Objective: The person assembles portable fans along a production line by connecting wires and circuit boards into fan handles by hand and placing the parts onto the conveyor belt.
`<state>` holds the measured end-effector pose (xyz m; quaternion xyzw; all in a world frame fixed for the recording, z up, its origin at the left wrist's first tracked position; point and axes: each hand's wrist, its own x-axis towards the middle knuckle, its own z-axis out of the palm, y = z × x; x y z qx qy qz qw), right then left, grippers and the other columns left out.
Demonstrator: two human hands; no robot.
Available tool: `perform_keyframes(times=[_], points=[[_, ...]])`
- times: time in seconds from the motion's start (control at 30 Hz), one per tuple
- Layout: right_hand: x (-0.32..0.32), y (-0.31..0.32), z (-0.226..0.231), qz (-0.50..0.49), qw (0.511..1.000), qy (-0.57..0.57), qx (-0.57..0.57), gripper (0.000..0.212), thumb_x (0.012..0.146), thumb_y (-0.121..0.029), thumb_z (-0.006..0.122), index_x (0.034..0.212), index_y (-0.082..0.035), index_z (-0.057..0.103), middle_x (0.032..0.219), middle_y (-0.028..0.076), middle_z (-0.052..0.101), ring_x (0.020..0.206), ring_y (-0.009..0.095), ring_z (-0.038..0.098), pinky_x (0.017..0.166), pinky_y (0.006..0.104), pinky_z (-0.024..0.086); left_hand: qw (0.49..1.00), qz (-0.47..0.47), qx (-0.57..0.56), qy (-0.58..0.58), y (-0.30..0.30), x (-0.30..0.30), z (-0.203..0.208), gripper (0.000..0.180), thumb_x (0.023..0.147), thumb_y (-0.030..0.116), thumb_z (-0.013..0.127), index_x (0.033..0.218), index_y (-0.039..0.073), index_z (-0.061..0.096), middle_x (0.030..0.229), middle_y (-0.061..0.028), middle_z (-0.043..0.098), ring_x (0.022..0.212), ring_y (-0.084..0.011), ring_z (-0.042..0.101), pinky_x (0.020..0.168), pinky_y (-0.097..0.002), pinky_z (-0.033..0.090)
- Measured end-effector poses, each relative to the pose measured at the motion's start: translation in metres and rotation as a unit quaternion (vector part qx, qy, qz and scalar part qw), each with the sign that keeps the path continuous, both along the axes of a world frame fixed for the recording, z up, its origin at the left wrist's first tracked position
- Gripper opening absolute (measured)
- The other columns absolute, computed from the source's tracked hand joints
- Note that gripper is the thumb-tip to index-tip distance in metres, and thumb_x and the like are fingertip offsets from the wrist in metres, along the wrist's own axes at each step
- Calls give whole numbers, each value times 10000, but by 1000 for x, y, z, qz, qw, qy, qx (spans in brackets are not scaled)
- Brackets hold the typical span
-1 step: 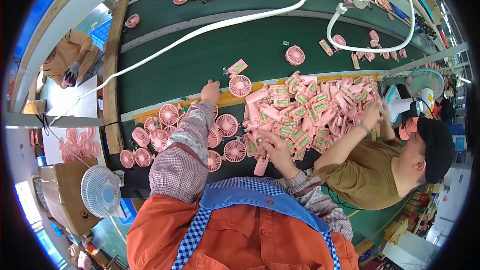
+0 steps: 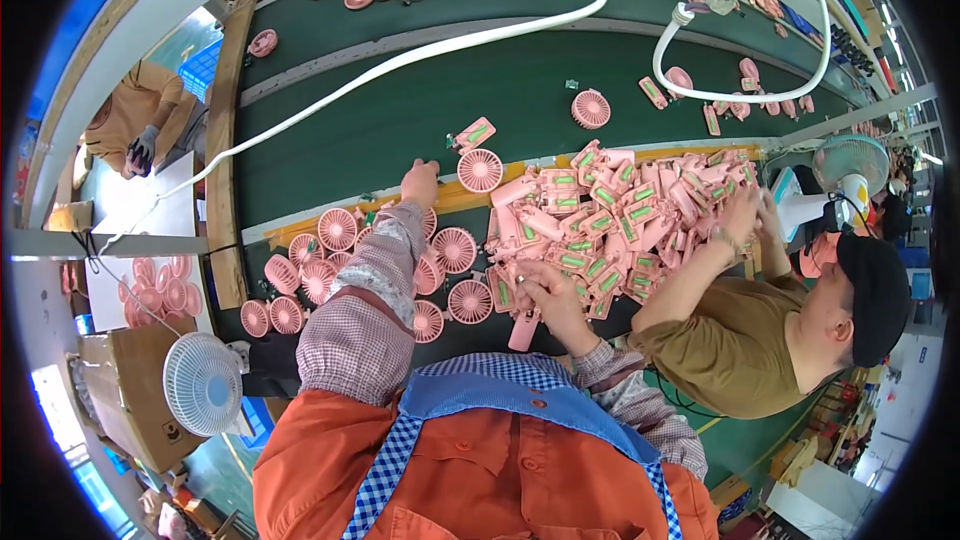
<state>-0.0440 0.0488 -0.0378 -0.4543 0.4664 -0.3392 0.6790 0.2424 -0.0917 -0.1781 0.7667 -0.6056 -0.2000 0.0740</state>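
My right grip (image 2: 553,300): bent over pink casings (image 2: 655,232) heaped to counter's (image 2: 478,338) far edge, can't tell what's pinched | my left grip (image 2: 421,183): far edge, closure unclear | casings probably light, stiff, slick; hold sides, sparing green strips (image 2: 604,196)

Green floor (image 2: 740,443), white tabletop (image 2: 172,202) left of wooden post (image 2: 226,230)
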Motion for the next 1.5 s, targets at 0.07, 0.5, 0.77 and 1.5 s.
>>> perform_keyframes(times=[0.07, 0.5, 0.77, 1.5], points=[[0, -4, 0, 16, 999, -4, 39, 149, 879, -10, 511, 1016, 23, 556, 716, 46, 602, 603, 87, 568, 533, 207, 468, 991, 5, -109, 83, 6, 14, -2, 210, 708, 33, 580, 901, 90, 642, 878, -181, 593, 826, -370, 602, 730, -408, 503], [32, -38, 37, 59, 988, 62, -125, 78, 835, 7, 572, 899, 37, 606, 806, 24, 613, 724, 70, 576, 637, 199, 471, 841, 61, -90, 530, 77, -20, 108, 139, 741, -77, 613, 846, -16, 544, 658, 22, 538, 574, -28, 472, 504, -179, 380], [42, -35, 69, 49, 976, 71, -199, 73, 796, 23, 604, 869, 25, 603, 766, 39, 625, 677, 77, 577, 602, 213, 468, 806, 28, -62, 588, 122, -69, 191, 90, 777, -63, 596, 848, -8, 584, 745, 6, 599, 643, -30, 534, 576, -171, 441], [13, -51, 108, 214, 942, 195, -169, 85, 729, -30, 651, 765, 9, 584, 635, 71, 620, 556, 135, 607, 511, 264, 471, 888, -155, -126, 413, 136, -87, 237, 96, 744, -49, 612, 827, 1, 614, 750, -65, 608, 684, -147, 588, 593, -267, 451]])
